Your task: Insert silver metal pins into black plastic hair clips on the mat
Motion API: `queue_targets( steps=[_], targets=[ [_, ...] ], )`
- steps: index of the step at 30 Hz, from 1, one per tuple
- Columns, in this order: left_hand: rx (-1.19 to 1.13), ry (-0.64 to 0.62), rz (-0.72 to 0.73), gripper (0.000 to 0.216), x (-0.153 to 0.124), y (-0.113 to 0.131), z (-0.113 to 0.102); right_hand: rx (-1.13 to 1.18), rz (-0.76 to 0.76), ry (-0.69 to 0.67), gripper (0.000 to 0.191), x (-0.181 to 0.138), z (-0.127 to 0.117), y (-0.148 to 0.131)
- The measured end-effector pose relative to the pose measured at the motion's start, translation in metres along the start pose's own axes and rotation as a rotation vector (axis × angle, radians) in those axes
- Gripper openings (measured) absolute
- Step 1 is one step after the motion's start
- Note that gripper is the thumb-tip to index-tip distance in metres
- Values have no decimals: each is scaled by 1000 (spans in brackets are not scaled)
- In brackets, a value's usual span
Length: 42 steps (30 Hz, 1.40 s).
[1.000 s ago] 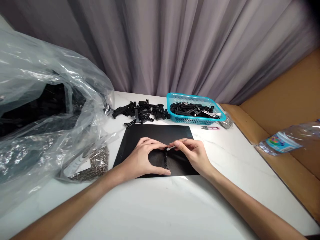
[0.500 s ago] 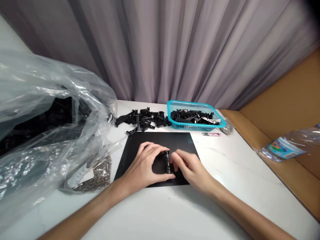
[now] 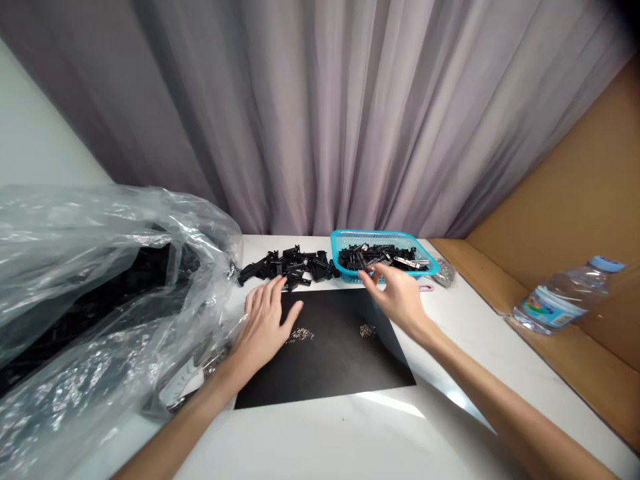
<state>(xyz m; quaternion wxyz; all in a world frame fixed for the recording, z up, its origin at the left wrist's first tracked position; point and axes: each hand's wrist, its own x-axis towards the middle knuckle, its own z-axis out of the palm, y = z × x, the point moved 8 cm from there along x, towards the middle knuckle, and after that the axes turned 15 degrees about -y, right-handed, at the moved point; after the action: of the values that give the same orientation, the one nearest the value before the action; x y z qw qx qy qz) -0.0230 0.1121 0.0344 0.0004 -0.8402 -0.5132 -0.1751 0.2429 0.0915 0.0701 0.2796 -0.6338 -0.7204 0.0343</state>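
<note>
On the left, my left hand (image 3: 264,323) is stretched over the black mat (image 3: 330,367). Its fingers are apart, with the tips close to the near edge of a pile of black plastic parts (image 3: 285,265). At the near rim of the blue basket (image 3: 383,235), my right hand (image 3: 397,293) has thumb and forefinger pinched on a slim black plastic part (image 3: 361,259), partly blurred against the basket's contents. Two small heaps of tiny metal pieces lie on the mat, a left heap (image 3: 303,335) beside my left thumb and a right heap (image 3: 367,331) below my right hand.
A large clear plastic bag (image 3: 115,267) with black contents fills the left side, a smaller bag of metal pieces (image 3: 215,360) beside it. Behind the basket hangs a grey curtain (image 3: 320,113). At right stand a water bottle (image 3: 560,300) and cardboard (image 3: 560,207). Pink-handled snips (image 3: 426,288) are partly hidden.
My hands have parted. The right carried the black plastic part from over the mat to the basket; the left let go and moved toward the pile. The metal heaps are uncovered. The view has tilted up.
</note>
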Motion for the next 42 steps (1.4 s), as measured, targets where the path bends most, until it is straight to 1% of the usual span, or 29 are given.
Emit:
queue_targets(
  steps=[3,4,5,6,7,9,10,12,14,15,16,17,19,20,23,27,29,31,32,35,42],
  targets=[
    [48,14,-40,48,2,-16,2,-181,115,54,36,31,-19,27],
    [53,6,-38,46,2,-18,2,-226,152,63,43,37,-22,33],
    [58,-4,-33,45,2,-18,3,-234,186,71,49,40,-23,38],
    [62,-13,-28,43,1,-17,3,-221,196,72,50,41,-22,39],
    [63,-20,-24,42,0,-16,2,-196,183,63,46,38,-18,37],
    [58,-33,-24,40,-1,-13,1,-175,100,5,37,25,-1,22],
    [52,-38,-27,39,-1,-12,0,-169,37,-45,38,16,11,10],
    [36,-46,-38,38,-2,-11,-2,-161,-117,-155,36,-7,34,-19],
    [12,-49,-55,36,-2,-11,-3,-146,-286,-250,29,-31,53,-50],
    [-3,-49,-66,35,-2,-11,-4,-135,-374,-295,29,-42,60,-63],
    [-23,-48,-78,33,-2,-12,-4,-125,-476,-348,32,-52,66,-76],
    [-46,-47,-91,32,-2,-13,-5,-115,-541,-387,35,-60,69,-85],
    [-103,-45,-119,30,-3,-15,-4,-112,-610,-437,39,-70,73,-93],
    [-140,-45,-132,29,-3,-16,-4,-117,-619,-452,41,-73,73,-94],
    [-283,-50,-163,29,-2,-20,0,-134,-620,-467,45,-76,75,-93],
    [-511,-47,-189,30,1,-26,8,-134,-605,-442,48,-77,79,-92],
    [-611,-36,-201,33,3,-30,10,-114,-572,-407,40,-75,80,-90],
    [-700,-25,-216,37,5,-33,11,-80,-516,-351,24,-71,79,-85],
    [-741,-21,-222,38,6,-35,11,-60,-489,-325,20,-69,79,-83],
    [-856,-13,-236,35,9,-37,10,7,-430,-288,19,-65,77,-77],
    [-1034,29,-276,26,5,-38,10,167,-360,-303,12,-65,75,-69]
  ],
)
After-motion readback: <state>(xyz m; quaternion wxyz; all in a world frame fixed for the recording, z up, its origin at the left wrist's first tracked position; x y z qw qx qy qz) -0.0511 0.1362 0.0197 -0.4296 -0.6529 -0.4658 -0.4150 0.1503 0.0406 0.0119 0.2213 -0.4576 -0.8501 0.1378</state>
